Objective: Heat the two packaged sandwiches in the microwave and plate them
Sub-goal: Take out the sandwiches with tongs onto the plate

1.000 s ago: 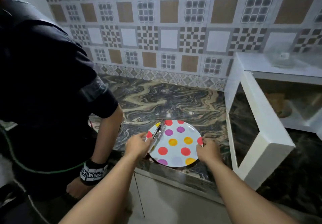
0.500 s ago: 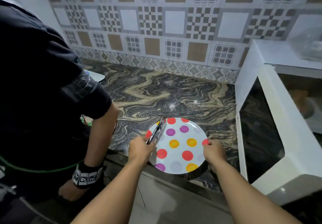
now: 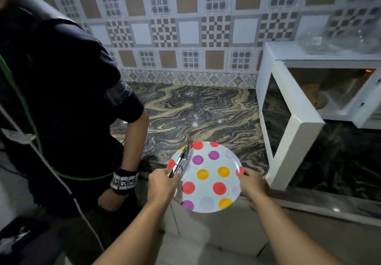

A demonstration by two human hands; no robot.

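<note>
Head view: you have only this one view, looking down over both forearms.
Plate: your polka-dot plate (image 3: 208,179) sits half over the front edge of the bench (image 3: 198,110), tipped a little toward you; nothing is on it but the tongs.
Left grip: your left hand (image 3: 161,184) pinches the plate's left rim together with the handle end of the metal tongs (image 3: 182,159), so it is closed on both at once.
Right grip: your right hand (image 3: 250,182) is closed on the plate's right rim, thumb on top.
Tongs axis: the long axis runs from your left hand up and away toward the far rim, lying along the plate's left side.
Sandwiches: they look to be inside the microwave (image 3: 321,91), seen dimly as tan shapes in the cavity; you cannot tell whether both are there.
Door: the microwave door (image 3: 288,124) stands open toward you, its edge just beside the plate's right side.
Key relation: the cavity lies up and to the right of your grips, so your right hand is the nearer one, yet the tongs are in your left; the door stands between plate and cavity.
Bystander: another person (image 3: 61,99) in dark clothes stands close on your left.
</note>
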